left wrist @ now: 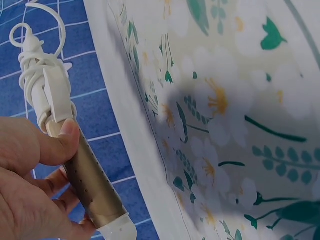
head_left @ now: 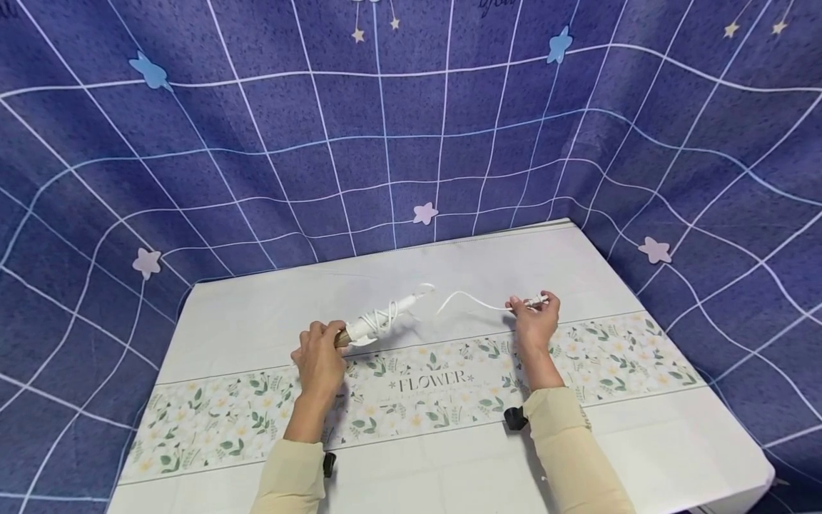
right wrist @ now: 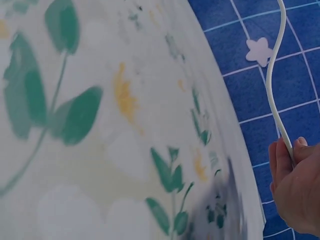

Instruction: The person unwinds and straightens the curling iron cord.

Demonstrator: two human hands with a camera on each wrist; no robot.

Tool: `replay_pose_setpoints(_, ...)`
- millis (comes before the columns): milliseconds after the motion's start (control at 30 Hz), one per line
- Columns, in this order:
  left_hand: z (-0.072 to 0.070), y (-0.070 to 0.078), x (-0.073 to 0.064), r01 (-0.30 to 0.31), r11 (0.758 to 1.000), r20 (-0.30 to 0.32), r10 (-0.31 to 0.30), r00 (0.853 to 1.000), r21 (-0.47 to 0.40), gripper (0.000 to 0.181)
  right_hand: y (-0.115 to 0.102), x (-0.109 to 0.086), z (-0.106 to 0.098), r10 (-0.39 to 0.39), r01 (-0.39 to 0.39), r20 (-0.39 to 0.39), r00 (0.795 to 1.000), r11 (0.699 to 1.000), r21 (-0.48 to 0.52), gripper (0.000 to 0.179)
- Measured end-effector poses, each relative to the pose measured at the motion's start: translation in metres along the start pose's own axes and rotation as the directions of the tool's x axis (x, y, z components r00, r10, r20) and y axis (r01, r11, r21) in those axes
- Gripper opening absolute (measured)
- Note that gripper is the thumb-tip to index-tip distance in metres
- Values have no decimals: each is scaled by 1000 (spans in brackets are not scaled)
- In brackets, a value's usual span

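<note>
A curling iron (head_left: pixel 367 327) with a white handle and a gold perforated barrel (left wrist: pixel 95 182) is held above the table. My left hand (head_left: pixel 319 360) grips it by the barrel, thumb near the white clamp lever (left wrist: pixel 58 95). White cord is wound in several loops around the handle. From the handle end the loose cord (head_left: pixel 472 295) runs across to my right hand (head_left: pixel 536 330), which pinches it close to the plug end (head_left: pixel 536 300). In the right wrist view the cord (right wrist: pixel 271 90) passes between thumb and fingers; the plug is hidden there.
Beneath both hands lies a white table cover (head_left: pixel 411 478) with a floral band (head_left: pixel 212 421) and the word FLOWER. A blue grid-patterned curtain (head_left: pixel 289 164) with stars hangs behind the table and along its sides. A small black device (head_left: pixel 516 418) sits at the right cuff.
</note>
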State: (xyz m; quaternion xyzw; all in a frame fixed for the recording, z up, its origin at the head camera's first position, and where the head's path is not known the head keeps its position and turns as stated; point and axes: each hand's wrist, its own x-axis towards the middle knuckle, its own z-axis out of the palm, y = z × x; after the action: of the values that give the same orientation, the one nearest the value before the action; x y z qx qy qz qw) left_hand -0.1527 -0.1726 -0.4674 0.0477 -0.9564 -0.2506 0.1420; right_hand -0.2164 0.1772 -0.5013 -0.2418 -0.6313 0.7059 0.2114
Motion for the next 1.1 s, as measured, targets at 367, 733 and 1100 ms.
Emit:
replay_pose_setpoints(367,-1,-1,3,27,1000,5,-27,1000,2,45,14,10,-8,26,-26,-3,1000,992,-120,63)
replay_pose_setpoints(733,0,1,4,31,1000,18,-31,999,1,45,21,12,-14,6,4,38,999,970,-242,59)
replay_pose_setpoints(1100,1,2,4,18,1000,19,-18,1000,-1,45,23,17,-18,24,-10,46,999,957,-290,58)
